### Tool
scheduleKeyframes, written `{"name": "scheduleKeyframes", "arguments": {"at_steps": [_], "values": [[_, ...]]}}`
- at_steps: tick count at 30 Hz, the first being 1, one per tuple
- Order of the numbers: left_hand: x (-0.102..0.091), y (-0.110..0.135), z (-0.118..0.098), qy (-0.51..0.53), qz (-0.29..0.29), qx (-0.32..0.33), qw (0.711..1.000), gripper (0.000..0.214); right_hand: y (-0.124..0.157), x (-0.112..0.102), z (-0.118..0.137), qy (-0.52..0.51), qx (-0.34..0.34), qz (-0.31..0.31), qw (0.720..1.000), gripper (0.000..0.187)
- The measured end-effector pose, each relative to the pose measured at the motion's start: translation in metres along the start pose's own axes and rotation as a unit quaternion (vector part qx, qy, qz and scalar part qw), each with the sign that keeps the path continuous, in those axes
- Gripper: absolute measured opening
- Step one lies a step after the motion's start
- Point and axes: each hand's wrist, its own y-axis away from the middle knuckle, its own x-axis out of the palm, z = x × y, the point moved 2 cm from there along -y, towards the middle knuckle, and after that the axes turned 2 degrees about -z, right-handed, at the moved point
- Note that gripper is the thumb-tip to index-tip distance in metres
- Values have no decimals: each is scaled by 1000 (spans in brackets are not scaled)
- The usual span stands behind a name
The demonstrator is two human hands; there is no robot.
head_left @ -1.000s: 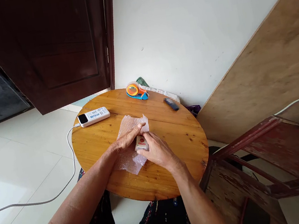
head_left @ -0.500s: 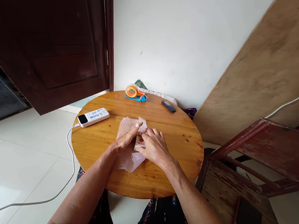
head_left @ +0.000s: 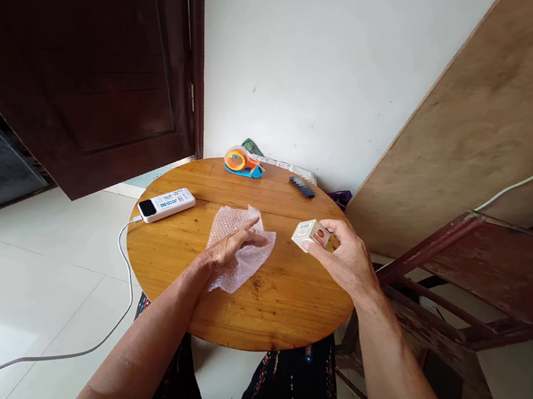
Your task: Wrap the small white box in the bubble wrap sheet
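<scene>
I see the box point(head_left: 311, 235) pinched in the right fingers point(head_left: 335, 224), right of the wrap point(head_left: 245, 270) under the loosely extended left fingers point(head_left: 251, 236).

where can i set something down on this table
The table is bare along its near edge, in front of the bubble wrap, and at left between the white device and left forearm. Crowded spots: mid-table, where the left hand lies on the wrap, and the far side, around the tape dispenser and dark item.
</scene>
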Motion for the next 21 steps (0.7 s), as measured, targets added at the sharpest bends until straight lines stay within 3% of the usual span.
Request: {"name": "scheduleKeyframes", "arguments": {"at_steps": [2,4,6,9,12,16,18,21], "values": [[-3,-1,0,-47,15,35,998,57,-2,0,-19,98,7,16,995,41],[-3,-4,5,-62,39,26,997,58,-1,6,-35,175,10,63,982,39],[-1,-7,12,-58,60,1,997,79,2,11,-46,206,3,97,974,42],[6,-7,15,-104,58,13,993,103,5,7,-46,168,-23,52,984,46],[12,-2,10,-242,37,61,968,113,6,-1,-25,61,-70,-1,996,40],[17,-1,7,-387,26,73,919,125,12,10,25,-88,-151,60,983,24],[19,-2,9,-423,31,95,901,118,18,26,49,-132,-194,101,967,21],[21,-3,12,-475,14,142,869,89,27,50,71,-120,-257,140,949,26]]}}
